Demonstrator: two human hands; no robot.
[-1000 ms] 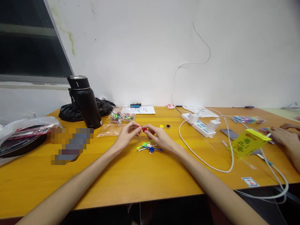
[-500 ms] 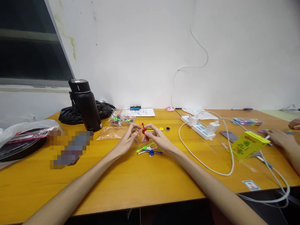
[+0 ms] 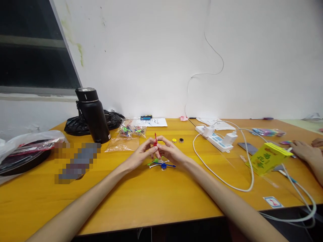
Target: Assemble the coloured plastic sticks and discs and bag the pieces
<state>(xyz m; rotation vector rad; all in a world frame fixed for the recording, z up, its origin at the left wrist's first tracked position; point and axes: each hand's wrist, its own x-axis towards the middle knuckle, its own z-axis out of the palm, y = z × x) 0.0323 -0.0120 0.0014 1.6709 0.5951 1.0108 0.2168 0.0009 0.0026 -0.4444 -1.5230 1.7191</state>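
Note:
My left hand (image 3: 140, 155) and my right hand (image 3: 169, 151) meet over the middle of the orange table (image 3: 141, 198). Both pinch a small red plastic piece (image 3: 155, 140) that stands upright between their fingertips, with a bit of yellow beside it. Just below the hands lie green, white and blue plastic pieces (image 3: 161, 164) on the table. A small yellow disc (image 3: 174, 139) and a black disc (image 3: 181, 139) rest a little beyond my right hand. A clear bag of coloured pieces (image 3: 130, 129) sits behind my left hand.
A black flask (image 3: 92, 115) and black bag (image 3: 113, 118) stand at the back left. A white power strip (image 3: 214, 137) with chargers and a looping white cable (image 3: 227, 181) lie to the right. A yellow box (image 3: 267, 158) and another person's hand (image 3: 304, 151) are at the far right.
My hands have closed together and dropped slightly toward the table. The red piece has turned upright between them. The other person's hand at the right has drawn back.

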